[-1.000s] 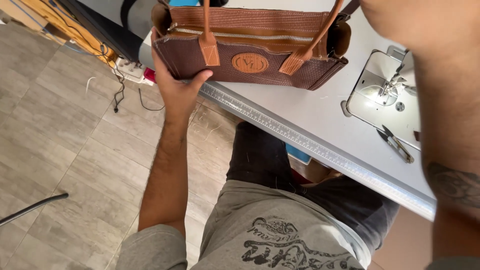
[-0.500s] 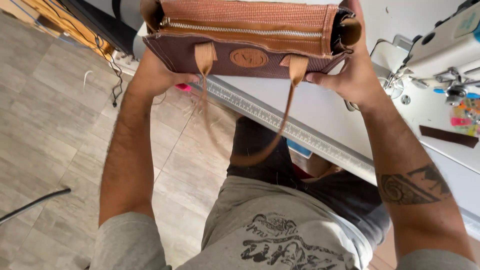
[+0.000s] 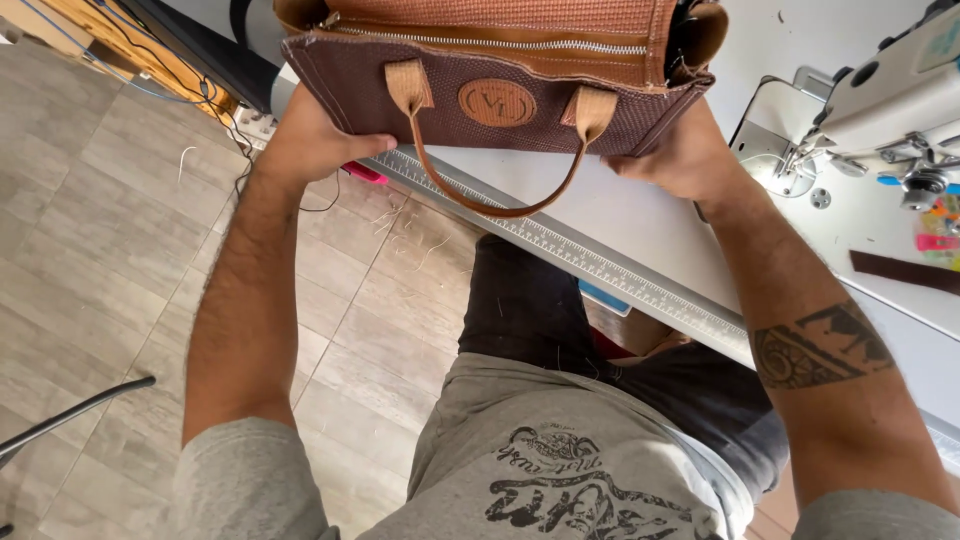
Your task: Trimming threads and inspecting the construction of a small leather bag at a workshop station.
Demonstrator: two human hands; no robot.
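A single head-worn camera is looking steeply down from above the person's chest, close to both outstretched arms. It is facing forward and down, taking in the left hand [image 3: 305, 140] and right hand [image 3: 680, 155] near the top edge, the white table [image 3: 640, 225] beyond them, and floor below the left arm. No second view is sharing this scene.

White worktable [image 3: 640, 215], measuring strip [image 3: 600, 268] running along its near edge. Grey sewing machine [image 3: 880, 95] stands on the table at its far right. Just beside the machine: dark brown strip of material [image 3: 903, 272] lying flat, small pink and orange clips [image 3: 938, 225]. Below the table edge, grey tiled floor [image 3: 110, 260] with loose thread bits.
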